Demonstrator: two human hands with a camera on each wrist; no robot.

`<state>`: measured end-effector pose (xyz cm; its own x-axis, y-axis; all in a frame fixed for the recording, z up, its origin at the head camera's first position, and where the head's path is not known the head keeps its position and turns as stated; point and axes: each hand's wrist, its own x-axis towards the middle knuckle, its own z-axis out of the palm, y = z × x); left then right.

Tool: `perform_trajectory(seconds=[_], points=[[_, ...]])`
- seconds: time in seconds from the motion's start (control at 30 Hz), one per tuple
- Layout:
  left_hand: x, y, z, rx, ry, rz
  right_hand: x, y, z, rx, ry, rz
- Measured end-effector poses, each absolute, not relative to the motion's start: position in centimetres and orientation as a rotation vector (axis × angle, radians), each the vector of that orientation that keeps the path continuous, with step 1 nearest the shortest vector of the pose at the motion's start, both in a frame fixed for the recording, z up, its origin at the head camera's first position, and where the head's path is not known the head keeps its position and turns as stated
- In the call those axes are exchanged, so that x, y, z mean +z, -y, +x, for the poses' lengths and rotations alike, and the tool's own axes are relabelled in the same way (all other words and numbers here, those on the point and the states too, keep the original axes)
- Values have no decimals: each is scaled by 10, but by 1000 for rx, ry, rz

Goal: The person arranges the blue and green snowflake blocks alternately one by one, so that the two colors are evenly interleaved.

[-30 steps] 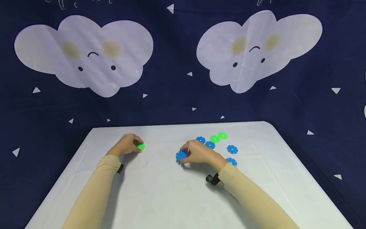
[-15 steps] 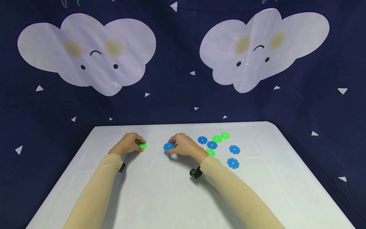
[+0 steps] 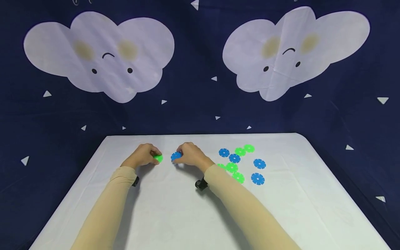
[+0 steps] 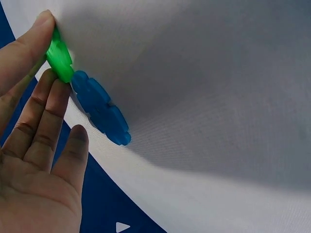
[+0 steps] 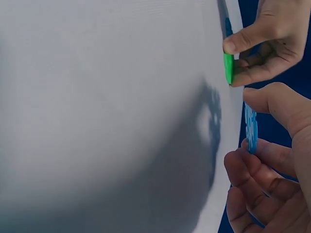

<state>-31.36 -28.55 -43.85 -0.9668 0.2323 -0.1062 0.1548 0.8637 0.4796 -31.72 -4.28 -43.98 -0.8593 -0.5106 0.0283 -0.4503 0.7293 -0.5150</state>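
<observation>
My left hand (image 3: 143, 155) pinches a green notched building disc (image 3: 158, 158) between thumb and fingers at the far left of the table. In the left wrist view, a dark blue disc (image 4: 101, 110) meets that green disc edge to edge, on the palm side; the hand hides it in the head view. My right hand (image 3: 192, 155) pinches a lighter blue notched disc (image 3: 176, 156) by its rim. The right wrist view shows this blue disc (image 5: 251, 130) upright on edge, a small gap from the green disc (image 5: 228, 67).
Several loose blue discs (image 3: 259, 164) and green discs (image 3: 238, 177) lie flat to the right of my right hand. A white cloth covers the table (image 3: 175, 215), with a dark blue cloud-print curtain (image 3: 193, 114) behind its far edge. Each wrist carries a small black camera (image 3: 201, 184).
My right hand has carried its blue disc leftward and away from me, up close to the green disc. The left hand keeps its pinch in nearly the same place.
</observation>
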Motion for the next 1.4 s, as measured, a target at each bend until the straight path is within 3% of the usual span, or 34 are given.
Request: perform_trajectory(seconds=[1.4], points=[[-440,287,-317,708,-2867,285,-456,93,-311,-655,-2947,-513]])
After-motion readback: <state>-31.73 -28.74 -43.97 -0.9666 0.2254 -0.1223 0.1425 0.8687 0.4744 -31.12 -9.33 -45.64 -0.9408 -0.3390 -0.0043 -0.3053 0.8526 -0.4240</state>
